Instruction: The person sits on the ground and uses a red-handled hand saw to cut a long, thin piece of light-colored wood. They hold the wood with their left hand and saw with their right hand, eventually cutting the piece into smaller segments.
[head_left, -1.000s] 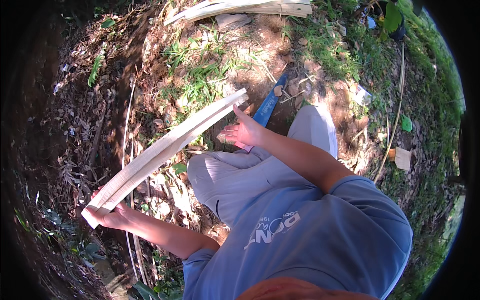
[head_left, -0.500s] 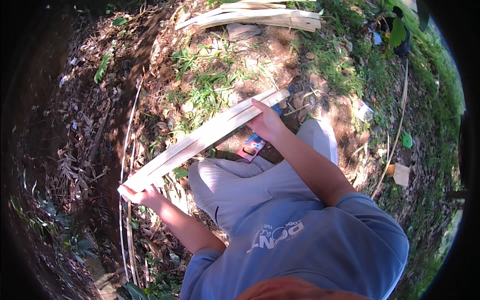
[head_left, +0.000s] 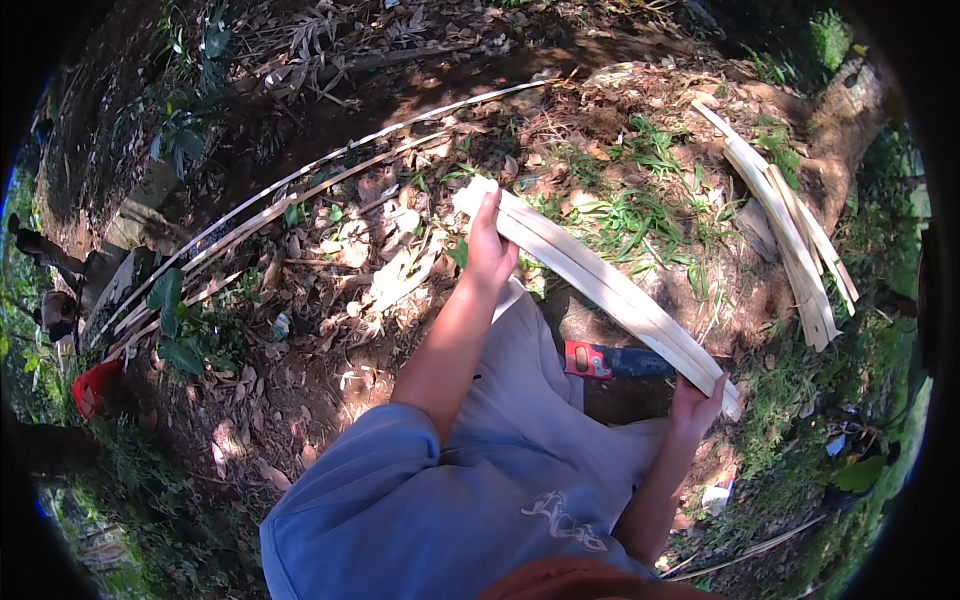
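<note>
I hold a bundle of long, pale wooden strips point(head_left: 610, 285) at both ends, above my lap. My left hand point(head_left: 492, 245) is closed round the far left end, thumb on top. At the near right end my right hand point(head_left: 697, 405) grips the strips from below, close to their tips. The bundle slopes down from left to right. Beneath it, by my legs, lies a handsaw point(head_left: 588, 360) with a red handle and dark blade; the strips cover part of the blade.
More pale strips point(head_left: 785, 225) lie on the ground at the right, beside a flat stone point(head_left: 757, 230) and a tree trunk point(head_left: 845, 120). Long thin strips point(head_left: 300, 178) stretch across leaf litter at the left. A red object point(head_left: 97, 388) sits at far left.
My view has turned left, so the bundle now slopes down to the right instead of up. Both hands still hold its ends. More leafy ground shows at left.
</note>
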